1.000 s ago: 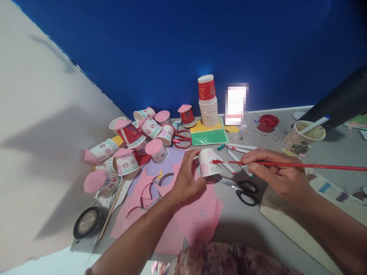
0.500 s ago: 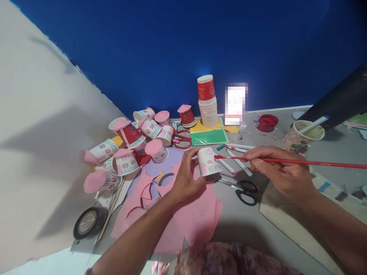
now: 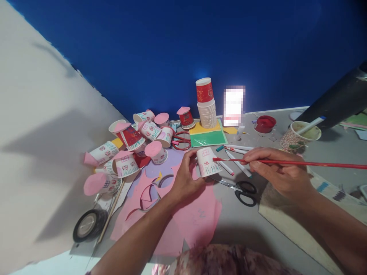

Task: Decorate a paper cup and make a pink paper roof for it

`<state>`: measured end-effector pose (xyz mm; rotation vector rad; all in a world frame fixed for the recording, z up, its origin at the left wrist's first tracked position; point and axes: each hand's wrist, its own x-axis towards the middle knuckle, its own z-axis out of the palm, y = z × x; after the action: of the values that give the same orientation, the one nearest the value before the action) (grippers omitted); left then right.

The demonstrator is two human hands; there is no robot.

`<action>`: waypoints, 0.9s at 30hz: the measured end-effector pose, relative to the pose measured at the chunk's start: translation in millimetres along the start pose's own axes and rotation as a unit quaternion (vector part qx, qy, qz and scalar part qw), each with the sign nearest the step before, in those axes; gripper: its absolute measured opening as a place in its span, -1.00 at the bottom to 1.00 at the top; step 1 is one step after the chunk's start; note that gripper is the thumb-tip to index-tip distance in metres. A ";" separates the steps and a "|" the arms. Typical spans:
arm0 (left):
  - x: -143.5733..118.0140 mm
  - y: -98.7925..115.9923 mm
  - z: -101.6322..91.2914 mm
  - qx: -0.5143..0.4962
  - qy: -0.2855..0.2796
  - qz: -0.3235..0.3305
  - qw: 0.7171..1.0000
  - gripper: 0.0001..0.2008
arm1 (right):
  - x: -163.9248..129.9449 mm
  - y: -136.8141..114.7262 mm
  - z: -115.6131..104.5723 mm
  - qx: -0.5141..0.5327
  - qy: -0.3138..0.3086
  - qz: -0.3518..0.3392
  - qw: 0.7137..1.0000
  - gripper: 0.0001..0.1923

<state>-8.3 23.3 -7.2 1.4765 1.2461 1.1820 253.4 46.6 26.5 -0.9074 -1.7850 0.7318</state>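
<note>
1. Left hand [image 3: 187, 179] grips a small white paper cup [image 3: 207, 162], upside down and tilted, thumb and fingers wrapped around its left side. Cup sits over the pink paper sheet [image 3: 197, 214], roughly mid-table.
2. Right hand [image 3: 276, 172] pinches a long red paintbrush [image 3: 289, 163], fingers closed on the shaft. Brush lies near horizontal; its red tip touches the cup's right side, handle runs off the right edge of view.
3. Cup has pink window and door marks plus teal strokes along the rim.
4. Just right of the cup: several white markers [image 3: 237, 152] lying loose. Below them, black-handled scissors [image 3: 242, 188] on the grey table [image 3: 249, 225].
5. Left of the cup: pile of decorated cups [image 3: 129, 149], most with pink paper caps, some red, tipped on their sides. Red-handled scissors [image 3: 182, 140] near the pile.
6. Behind: stack of cups [image 3: 207, 107] with a red one on top, standing by green and yellow paper [image 3: 208, 136] against the blue wall [image 3: 183, 49].
7. Far right: red paint dish [image 3: 265, 123], patterned cup [image 3: 298, 138] with a tool standing in it.
8. Lower left: black tape roll [image 3: 89, 225] and a wooden stick [image 3: 110, 212].
</note>
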 end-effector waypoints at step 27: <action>0.5 2.1 -0.8 0.008 -0.014 -0.002 1.000 -0.26 | 0.4 -0.2 -0.8 0.002 -0.001 0.024 1.000 -0.85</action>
<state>-8.6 23.5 -4.9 1.4961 1.2418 1.1485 254.0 46.9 27.1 -0.9495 -1.7671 0.7671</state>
